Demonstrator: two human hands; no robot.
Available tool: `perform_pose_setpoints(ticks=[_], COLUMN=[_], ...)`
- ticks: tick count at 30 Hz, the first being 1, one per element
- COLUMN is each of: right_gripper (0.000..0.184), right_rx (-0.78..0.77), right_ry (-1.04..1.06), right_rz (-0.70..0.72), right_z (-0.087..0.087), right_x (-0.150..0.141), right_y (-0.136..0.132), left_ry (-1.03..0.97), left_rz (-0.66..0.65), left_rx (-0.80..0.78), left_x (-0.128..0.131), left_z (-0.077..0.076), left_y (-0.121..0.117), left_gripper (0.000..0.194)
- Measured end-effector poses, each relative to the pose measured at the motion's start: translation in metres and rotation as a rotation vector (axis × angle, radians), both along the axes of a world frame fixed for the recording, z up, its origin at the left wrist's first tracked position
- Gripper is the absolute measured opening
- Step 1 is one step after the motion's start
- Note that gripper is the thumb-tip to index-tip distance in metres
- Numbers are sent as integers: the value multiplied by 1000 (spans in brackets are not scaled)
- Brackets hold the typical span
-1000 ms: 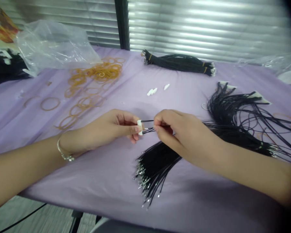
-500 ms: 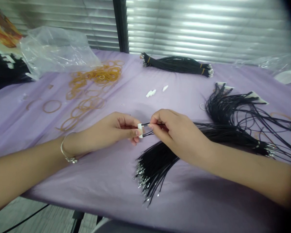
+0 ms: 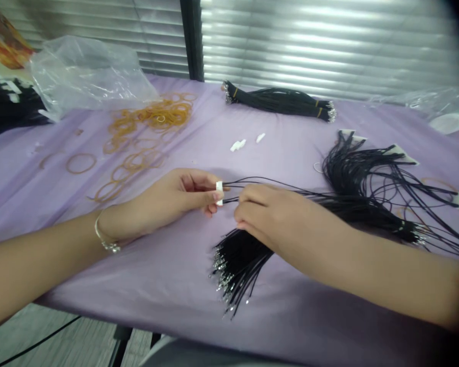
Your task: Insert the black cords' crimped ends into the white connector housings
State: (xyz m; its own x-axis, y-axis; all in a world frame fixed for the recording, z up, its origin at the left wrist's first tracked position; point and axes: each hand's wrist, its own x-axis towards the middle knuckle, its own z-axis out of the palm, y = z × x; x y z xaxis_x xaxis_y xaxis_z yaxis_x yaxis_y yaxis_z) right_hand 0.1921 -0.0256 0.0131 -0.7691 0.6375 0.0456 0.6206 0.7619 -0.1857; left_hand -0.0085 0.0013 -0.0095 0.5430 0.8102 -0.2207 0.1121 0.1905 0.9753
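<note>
My left hand [image 3: 176, 199] pinches a small white connector [image 3: 219, 192] with thin black wires running out of it to the right. My right hand [image 3: 270, 214] lies just right of the connector, fingers curled down onto a loose fan of black wires [image 3: 239, 260] with metal tips. Whether its fingers grip a wire is hidden. A silver bracelet [image 3: 106, 239] sits on my left wrist.
A purple cloth [image 3: 168, 285] covers the table. Loose rubber bands [image 3: 145, 132] and a clear plastic bag [image 3: 84, 74] lie at the back left. A banded wire bundle [image 3: 281, 99] lies at the back, spare white connectors [image 3: 239, 145] mid-table, and tangled finished wires [image 3: 382, 178] on the right.
My right hand has let go near the connector and dropped down onto the loose wire fan. My left hand still holds the connector, lifted slightly.
</note>
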Motion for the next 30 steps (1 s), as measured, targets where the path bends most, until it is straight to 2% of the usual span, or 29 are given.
perform_pose_setpoints(ticks=[3,6,9,12,16,18,21,25,27,30], right_gripper=[15,9,7,9,10,9,7,12,13,11], right_rx=[-161,-322,-422,-420,-274,-294,-449,-639,-665,-606], right_ry=[9,63,45,28,78,88,120,307,354,398], right_rz=[55,61,19,36,106,50,-87,-97,-141,-266], right_z=[-10,-15,-12,-11,-10,-5,5,4,0,-3], right_x=[0,1,3,4,6,6,4,2,2,3], right_y=[5,12,14,10,4,3,7,10,10,9], left_ry=[-60,-73,-50,-38,10,65,92,104,93,62], left_rz=[90,77,58,60,141,179,192,158,150,145], left_rx=[-92,-128,-117,-109,-30,8,47,-14,-80,-159], left_x=[1,1,0,0,2,4,8,10,9,6], left_z=[-3,-4,-4,-6,-9,-9,-5,1,4,6], left_y=[1,2,4,4,1,-2,-5,-8,-9,-10], left_gripper=[19,11,19,31,29,30,25,24,20,12])
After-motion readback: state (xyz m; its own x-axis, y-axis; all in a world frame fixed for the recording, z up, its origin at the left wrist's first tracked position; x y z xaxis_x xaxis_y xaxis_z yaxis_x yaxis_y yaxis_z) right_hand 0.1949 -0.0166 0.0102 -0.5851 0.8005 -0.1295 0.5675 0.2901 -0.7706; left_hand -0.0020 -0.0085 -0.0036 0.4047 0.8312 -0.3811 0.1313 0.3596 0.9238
